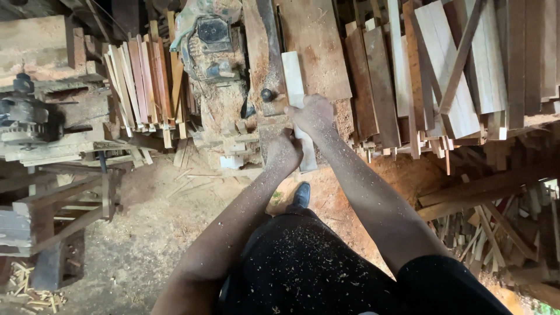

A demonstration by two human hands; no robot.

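We see both hands closed on one pale board (294, 93) lying lengthwise on the sawdust-covered machine table (318, 52). The left hand (284, 153) wraps the near end, which hangs just past the table's edge; the right hand (313, 112) presses down on the board a little farther up, fingers curled over it. The far end rests flat on the table, beside a small dark knob (267, 94).

We judge the board stiff and fairly light, a narrow planed strip that should not bend under the hands. Its face looks dry and dusty (so perhaps a bit slick), and the long edges seem the surest place to take hold, one hand near each end.

To the right, stacks of planks (449, 70) in pale and reddish wood lean across one another. To the left stands a row of upright slats (143, 79) next to a dusty motor (211, 49). Below, the dirt floor (151, 233) is strewn with shavings and offcuts, and a rough wooden frame (58, 210) sits at the left. Sawdust speckles both arms and the dark clothing.
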